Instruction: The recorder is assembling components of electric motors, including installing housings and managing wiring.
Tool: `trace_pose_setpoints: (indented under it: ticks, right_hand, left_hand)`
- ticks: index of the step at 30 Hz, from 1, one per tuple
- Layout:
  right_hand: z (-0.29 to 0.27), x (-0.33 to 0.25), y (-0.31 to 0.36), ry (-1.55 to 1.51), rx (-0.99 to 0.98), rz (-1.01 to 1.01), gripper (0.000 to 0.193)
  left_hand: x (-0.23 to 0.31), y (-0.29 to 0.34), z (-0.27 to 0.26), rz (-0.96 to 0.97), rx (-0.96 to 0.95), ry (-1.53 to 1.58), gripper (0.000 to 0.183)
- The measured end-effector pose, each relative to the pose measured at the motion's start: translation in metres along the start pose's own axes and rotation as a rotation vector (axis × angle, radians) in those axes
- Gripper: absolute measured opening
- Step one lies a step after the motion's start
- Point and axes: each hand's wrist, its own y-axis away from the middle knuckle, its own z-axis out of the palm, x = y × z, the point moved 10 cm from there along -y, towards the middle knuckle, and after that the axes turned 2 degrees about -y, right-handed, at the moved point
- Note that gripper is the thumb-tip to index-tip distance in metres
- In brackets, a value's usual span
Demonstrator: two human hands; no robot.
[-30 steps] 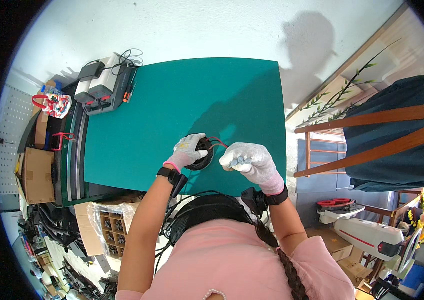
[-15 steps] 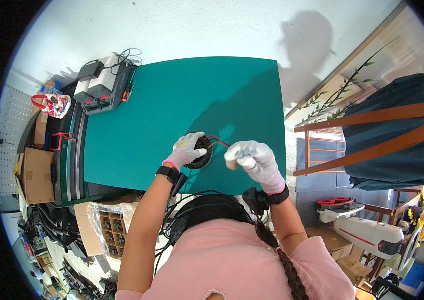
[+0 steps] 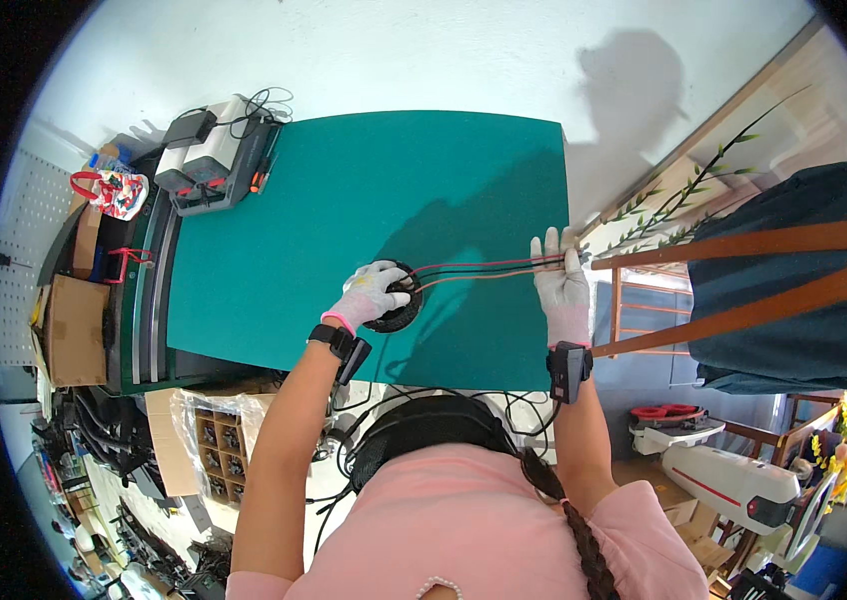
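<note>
My left hand, in a white glove with a pink cuff, grips a black round wheel on the green tabletop. The fingers curl over its top and hide much of it. Red, black and orange-brown wires leave the wheel and stretch to the right, nearly straight. My right hand, also gloved, has its fingers extended at the table's right edge. The wires cross those fingers and the thumb lies over them; their far ends are hard to make out.
On the back left of the green tabletop sits a grey-and-white device with a cable, an orange-tipped tool beside it. To the right is a chair with a dark cloth. Below left stands a divided carton of parts.
My right hand has moved right and away from me, from a closed pinch to extended fingers. The wires are now drawn out long and straight. The left hand stays on the wheel.
</note>
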Motion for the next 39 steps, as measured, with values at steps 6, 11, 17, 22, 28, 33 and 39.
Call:
trace_pose_setpoints:
  ticks: [6,11,17,22,28,33,39]
  right_hand:
    - [0.010,-0.011,-0.004,0.316,-0.144,-0.047,0.018]
    - [0.001,-0.025,-0.001,0.542,-0.091,-0.054,0.017]
    - [-0.035,-0.028,0.003,0.535,-0.046,0.144,0.015]
    - [-0.083,-0.026,0.016,0.670,0.078,0.340,0.014]
    - [-0.116,-0.028,0.037,0.770,0.162,0.476,0.015]
    - [-0.135,-0.027,0.058,0.677,0.201,0.503,0.017]
    - [-0.160,-0.010,0.078,0.405,0.210,0.566,0.012]
  left_hand:
    - [0.012,0.012,-0.006,-0.046,0.063,-0.235,0.054]
    - [0.020,0.013,-0.004,-0.020,0.021,-0.272,0.046]
    - [0.032,-0.009,-0.017,0.249,0.015,-0.389,0.042]
    - [0.033,-0.018,-0.020,0.448,0.071,-0.457,0.040]
    - [0.025,0.003,-0.027,0.365,0.262,-0.494,0.053]
    - [0.013,0.059,-0.049,0.104,0.819,-0.051,0.053]
    - [-0.028,0.048,0.074,-0.294,0.469,1.668,0.037]
